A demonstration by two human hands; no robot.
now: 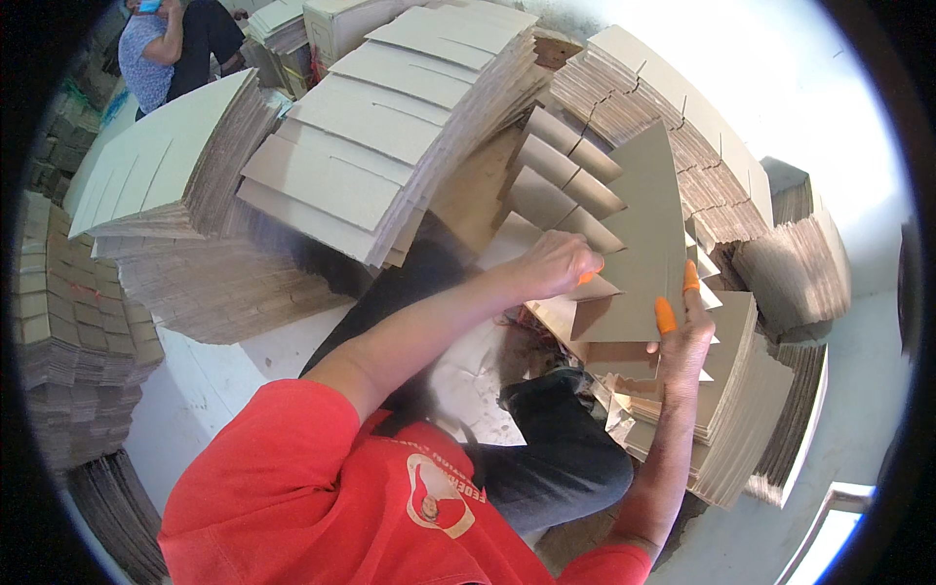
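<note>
In front of me is a cardboard divider grid, with a long grey-brown cardboard panel (639, 229) standing across several shorter cardboard cross pieces (542, 198). My left hand (558, 265) is closed at the near left side of the panel, pinching the edge of a cross piece; its fingertips are partly hidden. An orange finger cover shows on it. At the panel's near right edge, my right hand (685, 341) grips the long panel, fingers on the right side. Two orange covers sit on its digits. Tips of the cross pieces stick out beyond the panel on the right.
A large stack of slotted cardboard sheets (390, 107) stands ahead to the left, beside another stack (175, 156). More slotted stacks (673, 117) rise at the far right, and flat sheets (736, 390) lie by my right forearm. Another person (151, 54) sits at the far left.
</note>
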